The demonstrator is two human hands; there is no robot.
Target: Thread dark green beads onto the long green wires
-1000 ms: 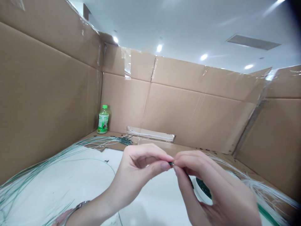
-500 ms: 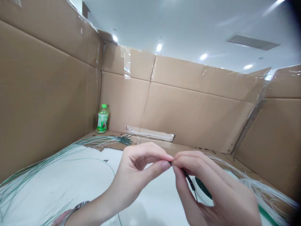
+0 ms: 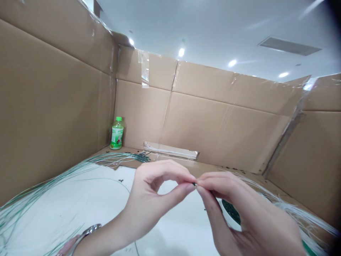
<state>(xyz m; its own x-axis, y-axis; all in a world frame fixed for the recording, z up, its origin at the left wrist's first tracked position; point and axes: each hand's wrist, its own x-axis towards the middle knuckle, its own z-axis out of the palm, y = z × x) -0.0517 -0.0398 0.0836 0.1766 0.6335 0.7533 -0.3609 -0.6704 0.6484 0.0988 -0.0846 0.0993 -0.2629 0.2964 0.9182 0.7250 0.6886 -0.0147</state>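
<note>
Cardboard walls (image 3: 213, 117) enclose the desk (image 3: 80, 202) at the back and on both sides. The left hand (image 3: 151, 199) and right hand (image 3: 247, 209) are closed, their fingertips meeting to pinch a small dark piece (image 3: 195, 184) above the desk, well apart from the back wall. Green wires (image 3: 50, 177) fan across the left side to the back edge. White wires (image 3: 295, 208) lie along the right wall. A round white dish (image 3: 229, 222), just beyond the right hand and partly hidden by it, holds dark green pieces (image 3: 230, 210). A green-capped bottle (image 3: 117, 134) stands in the back left corner.
</note>
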